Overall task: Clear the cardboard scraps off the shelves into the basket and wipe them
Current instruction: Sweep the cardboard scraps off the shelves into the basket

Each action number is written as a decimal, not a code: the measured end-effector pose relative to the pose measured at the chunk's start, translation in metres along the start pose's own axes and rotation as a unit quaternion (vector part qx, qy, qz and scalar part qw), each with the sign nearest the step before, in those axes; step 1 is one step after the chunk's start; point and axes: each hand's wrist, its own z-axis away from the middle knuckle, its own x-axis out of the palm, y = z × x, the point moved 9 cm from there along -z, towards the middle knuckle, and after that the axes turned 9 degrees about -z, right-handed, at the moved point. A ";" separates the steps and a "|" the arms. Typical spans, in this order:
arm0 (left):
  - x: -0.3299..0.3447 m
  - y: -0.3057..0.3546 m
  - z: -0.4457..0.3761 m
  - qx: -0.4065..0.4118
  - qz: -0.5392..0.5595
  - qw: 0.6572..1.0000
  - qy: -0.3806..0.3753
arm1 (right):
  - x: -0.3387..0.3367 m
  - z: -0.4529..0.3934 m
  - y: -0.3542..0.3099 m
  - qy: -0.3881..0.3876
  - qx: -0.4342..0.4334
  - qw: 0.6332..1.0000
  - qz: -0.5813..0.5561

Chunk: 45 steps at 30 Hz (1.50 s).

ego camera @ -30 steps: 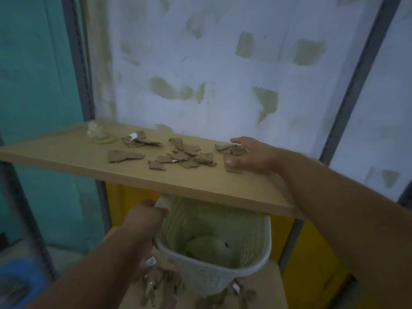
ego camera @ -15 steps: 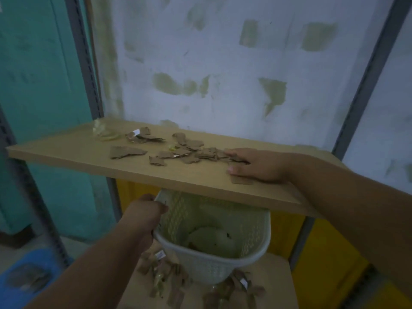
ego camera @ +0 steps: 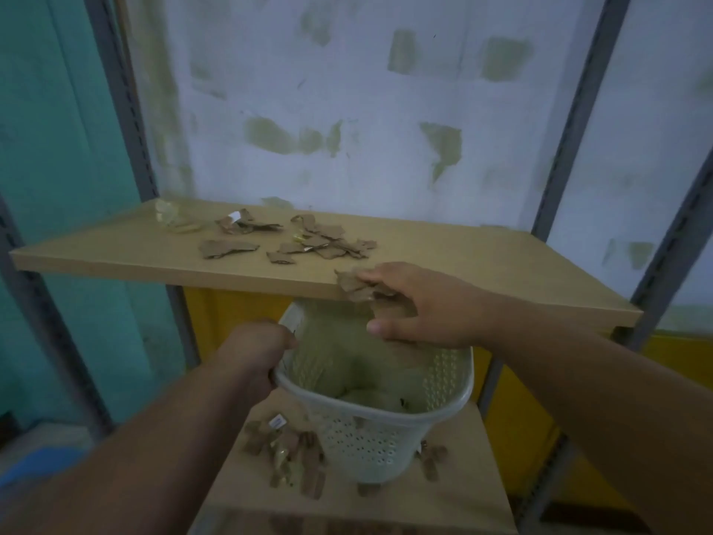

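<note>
Biggest risk I see here: the scraps going over the front edge of the upper shelf point(ego camera: 482, 264) and missing the basket point(ego camera: 386, 438). The basket mouth sits just under the edge in the lower middle of the frame, but a fair part of it is tucked beneath the board, so anything pushed off too fast or too far left could flutter past the rim and land on the lower shelf point(ego camera: 463, 476), which already has its own litter. A one-sided hold on the rim could also let the basket tip.

Going left to right:

- Left hand point(ego camera: 254, 357), lower centre-left: fingers wrapped tight round the basket's left rim, holding it up under the shelf edge.
- Loose cardboard scraps point(ego camera: 320, 243), middle of the frame: spread across the upper shelf, not touched by either hand. There's a clear crumpled bit point(ego camera: 169, 218) further left near the back; can't tell what it is.
- Right hand point(ego camera: 420, 307), centre-right: palm down at the shelf's front lip, fingers only loosely bent, lying over a small clump of scraps point(ego camera: 353, 285) that hangs at the very edge above the basket. Thumb sticks out below the board. Looks more like dragging than pinching, tbh.
- Scraps on the lower shelf point(ego camera: 293, 457), bottom centre, round the basket's base.

No wiping cloth that I can pick out for sure.
</note>
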 end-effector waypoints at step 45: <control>-0.079 -0.012 -0.047 -0.010 0.024 0.997 0.069 | -0.024 -0.141 -0.012 0.154 -0.008 0.988 -0.005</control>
